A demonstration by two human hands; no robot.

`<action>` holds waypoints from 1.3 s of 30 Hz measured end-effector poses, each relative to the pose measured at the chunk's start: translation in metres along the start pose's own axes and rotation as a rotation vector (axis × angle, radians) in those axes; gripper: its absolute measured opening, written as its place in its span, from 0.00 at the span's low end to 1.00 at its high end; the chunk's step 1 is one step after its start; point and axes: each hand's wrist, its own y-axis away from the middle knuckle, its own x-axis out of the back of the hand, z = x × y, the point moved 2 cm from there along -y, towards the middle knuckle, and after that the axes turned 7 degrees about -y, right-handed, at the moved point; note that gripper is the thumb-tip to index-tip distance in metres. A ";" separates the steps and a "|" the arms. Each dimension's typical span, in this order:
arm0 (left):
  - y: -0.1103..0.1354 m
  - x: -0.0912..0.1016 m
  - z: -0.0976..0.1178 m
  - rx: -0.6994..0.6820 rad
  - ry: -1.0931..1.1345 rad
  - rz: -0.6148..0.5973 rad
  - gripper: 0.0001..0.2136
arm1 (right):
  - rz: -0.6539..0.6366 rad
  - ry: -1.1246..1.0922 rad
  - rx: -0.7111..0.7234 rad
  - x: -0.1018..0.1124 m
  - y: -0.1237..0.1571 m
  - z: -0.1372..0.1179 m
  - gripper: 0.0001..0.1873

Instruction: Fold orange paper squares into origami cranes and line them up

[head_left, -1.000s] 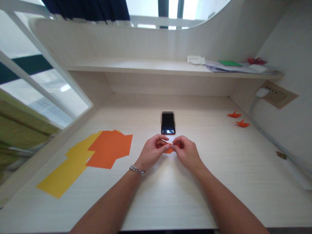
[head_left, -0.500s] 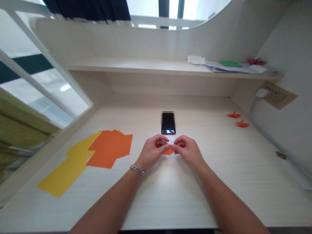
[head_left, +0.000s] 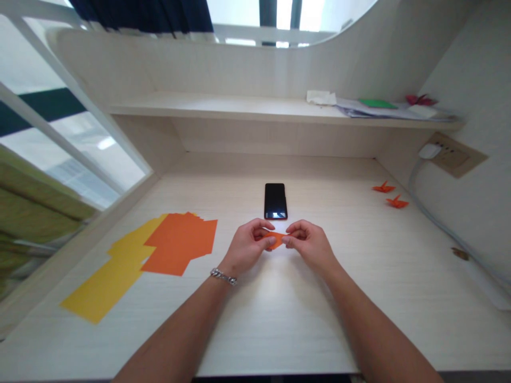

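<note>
A small folded orange paper piece [head_left: 277,238] is held between both hands just above the desk [head_left: 279,319]. My left hand [head_left: 249,246], with a metal bracelet on its wrist, pinches the piece's left end. My right hand [head_left: 309,244] pinches its right end with curled fingers. A black phone [head_left: 275,201] lies flat on the desk just beyond the hands.
A stack of orange sheets [head_left: 179,242] lies over yellow sheets [head_left: 107,282] at the left. Two folded orange paper cranes [head_left: 390,194] sit at the far right. A shelf [head_left: 239,109] behind carries papers and a red folded flower [head_left: 419,99]. A wall socket and cable [head_left: 443,154] are at the right.
The orange piece has been turned and lifted slightly between the fingertips; both hands stay close together in front of the phone.
</note>
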 end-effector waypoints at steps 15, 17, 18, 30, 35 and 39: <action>0.001 0.002 0.002 0.103 0.024 -0.053 0.15 | -0.068 0.062 -0.035 -0.001 -0.002 0.006 0.11; 0.001 0.003 0.001 0.123 0.047 -0.046 0.14 | -0.057 0.050 -0.052 0.000 -0.003 0.008 0.11; 0.001 0.003 0.001 0.127 0.052 -0.039 0.14 | -0.059 0.045 -0.059 0.000 -0.004 0.009 0.11; -0.003 0.008 -0.002 0.029 0.258 0.016 0.17 | -0.003 -0.057 -0.049 0.000 -0.006 0.008 0.11; -0.004 0.010 0.000 0.074 0.335 0.171 0.16 | 0.038 -0.085 -0.042 0.001 -0.006 0.007 0.12; -0.003 0.005 0.000 0.094 0.235 0.109 0.16 | 0.036 -0.075 -0.037 0.000 -0.004 0.005 0.13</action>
